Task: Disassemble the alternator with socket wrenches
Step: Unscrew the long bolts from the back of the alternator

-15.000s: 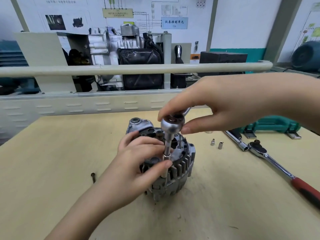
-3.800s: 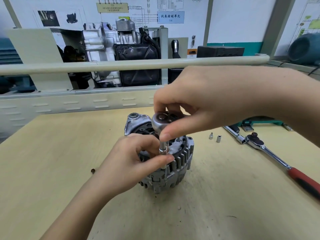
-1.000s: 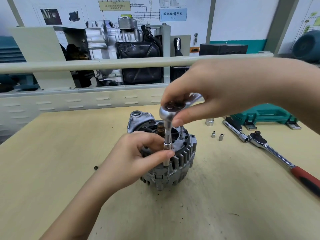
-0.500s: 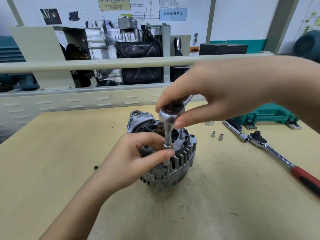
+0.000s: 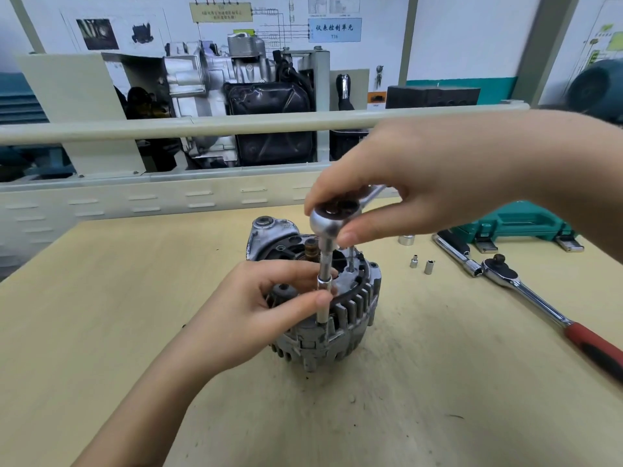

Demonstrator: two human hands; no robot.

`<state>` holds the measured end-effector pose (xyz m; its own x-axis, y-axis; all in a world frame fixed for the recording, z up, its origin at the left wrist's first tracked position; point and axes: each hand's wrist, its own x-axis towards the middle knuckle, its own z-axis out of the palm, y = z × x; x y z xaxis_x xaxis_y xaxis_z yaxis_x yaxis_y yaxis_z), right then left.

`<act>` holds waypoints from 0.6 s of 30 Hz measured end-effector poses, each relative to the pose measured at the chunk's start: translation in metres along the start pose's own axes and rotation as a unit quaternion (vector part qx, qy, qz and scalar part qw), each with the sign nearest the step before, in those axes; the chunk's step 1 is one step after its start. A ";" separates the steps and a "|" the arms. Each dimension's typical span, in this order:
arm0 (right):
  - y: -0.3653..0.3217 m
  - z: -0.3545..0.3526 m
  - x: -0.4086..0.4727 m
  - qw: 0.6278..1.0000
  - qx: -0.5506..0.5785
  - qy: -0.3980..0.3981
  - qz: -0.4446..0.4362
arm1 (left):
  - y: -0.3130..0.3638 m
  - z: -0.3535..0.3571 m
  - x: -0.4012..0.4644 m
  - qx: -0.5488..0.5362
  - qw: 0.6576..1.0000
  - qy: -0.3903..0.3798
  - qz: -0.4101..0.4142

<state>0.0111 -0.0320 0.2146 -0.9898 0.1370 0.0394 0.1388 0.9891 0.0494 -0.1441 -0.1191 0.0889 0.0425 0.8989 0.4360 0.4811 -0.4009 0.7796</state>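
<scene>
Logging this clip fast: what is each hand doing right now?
Left hand: fingers pinch the socket extension standing on the alternator.
Right hand: fingers grip the small ratchet head atop that extension.

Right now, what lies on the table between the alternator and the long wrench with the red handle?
The head view shows two small sockets standing there on the table, apart from the alternator and the wrench.

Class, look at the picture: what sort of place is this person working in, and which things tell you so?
Probably a car-mechanics training workshop: a cutaway engine on a display stand, wiring-diagram posters on the wall, and an alternator on a wooden bench.
</scene>
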 end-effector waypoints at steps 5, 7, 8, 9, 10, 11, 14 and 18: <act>-0.001 0.000 0.002 1.000 0.005 0.007 -0.006 | 0.001 0.003 0.000 0.009 0.999 0.048 0.021; 0.000 0.001 0.003 1.000 -0.016 0.014 0.002 | 0.001 0.005 0.001 0.022 0.997 0.065 0.031; 0.001 0.002 0.003 0.999 -0.029 0.018 0.007 | 0.001 0.007 0.002 0.029 0.996 0.072 0.031; 0.001 0.002 0.003 0.999 -0.037 0.021 0.009 | 0.001 0.008 0.002 0.033 0.996 0.078 0.027; 0.001 0.002 0.003 0.999 -0.039 0.025 0.007 | 0.001 0.008 0.002 0.033 0.996 0.083 0.022; 0.001 0.003 0.002 0.999 -0.034 0.028 0.000 | 0.000 0.008 0.002 0.032 0.996 0.085 0.018; 0.001 0.003 0.003 1.000 -0.008 0.024 -0.012 | -0.001 0.004 0.001 0.032 0.998 0.054 0.006; 0.001 0.001 0.004 1.000 0.006 0.007 -0.014 | -0.001 0.004 0.001 0.010 1.000 0.013 0.001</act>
<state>0.0075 -0.0307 0.2136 -0.9927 0.1085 0.0521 0.1106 0.9931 0.0381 -0.1413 -0.1173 0.0870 0.0197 0.8932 0.4491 0.4983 -0.3982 0.7701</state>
